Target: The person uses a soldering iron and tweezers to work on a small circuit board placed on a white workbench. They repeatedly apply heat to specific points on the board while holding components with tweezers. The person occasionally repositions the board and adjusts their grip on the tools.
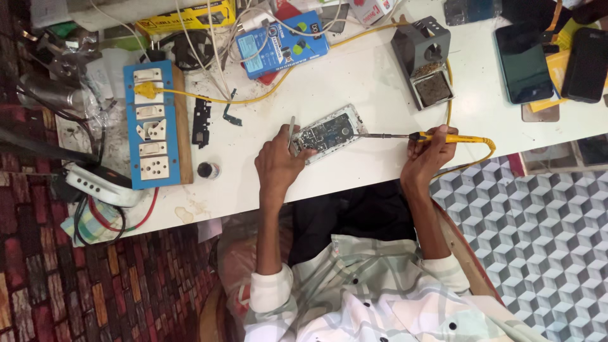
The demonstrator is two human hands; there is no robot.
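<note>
Desk (pixel 354 82): smooth white laminate, stained at left; opened phone (pixel 327 133): bare circuit board, shiny metal shields; soldering iron (pixel 423 137): metal shaft, glossy yellow plastic handle; socket board (pixel 152 123): blue plastic face, wood edge; dark phone (pixel 523 62): glossy glass; shirt (pixel 380 297): checked cloth

Bright even light on white table (pixel 354 82); soft shadows; sharp focus.
</note>
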